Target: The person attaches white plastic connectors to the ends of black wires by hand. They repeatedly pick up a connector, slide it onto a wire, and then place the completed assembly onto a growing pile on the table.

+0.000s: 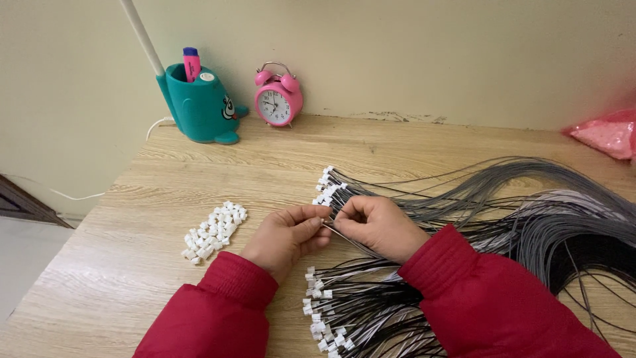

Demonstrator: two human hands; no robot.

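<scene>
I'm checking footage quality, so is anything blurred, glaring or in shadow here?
Head view: soft, even light, no glare on the wooden table; both hands and the white connectors look sharp; the pink bag at the right edge is blurred; only faint shadows under the wire bundle.

Matt wood-grain table [165, 179] — glossy pink plastic clock [278, 99], white plastic connectors [213, 231], smooth grey wires [530, 199].
</scene>
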